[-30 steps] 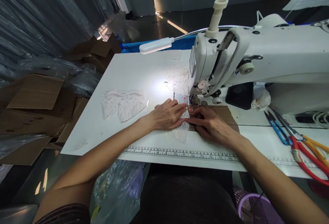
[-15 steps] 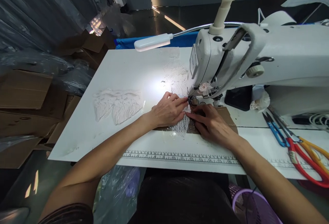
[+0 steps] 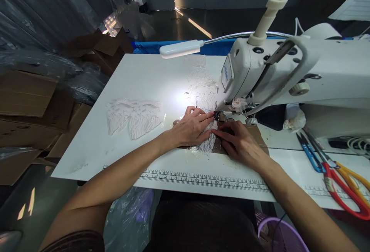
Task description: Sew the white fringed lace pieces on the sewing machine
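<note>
A strip of white lace [image 3: 206, 97] runs under the sewing machine's needle area [image 3: 219, 116], its fringed near end hanging toward me. My left hand [image 3: 193, 127] lies on the lace with fingers stretched out, the tips close to the presser foot. At the lace's right edge, my right hand [image 3: 237, 141] has its fingers curled in and the fingertips pinching that edge. The needle tip is too small to make out. Another white lace piece [image 3: 134, 117] lies flat on the table to the left.
The white sewing machine [image 3: 260, 70] stands at the right, with a white lamp [image 3: 181, 49] reaching over the table. Red-handled scissors [image 3: 343, 190] and blue snips [image 3: 310, 153] lie to the right. A ruler strip [image 3: 202, 180] lines the front edge. Cardboard boxes [image 3: 26, 101] fill the left.
The view has shifted slightly, so the machine appears a little farther right and lower. Both hands keep nearly the same place on the lace by the presser foot.
</note>
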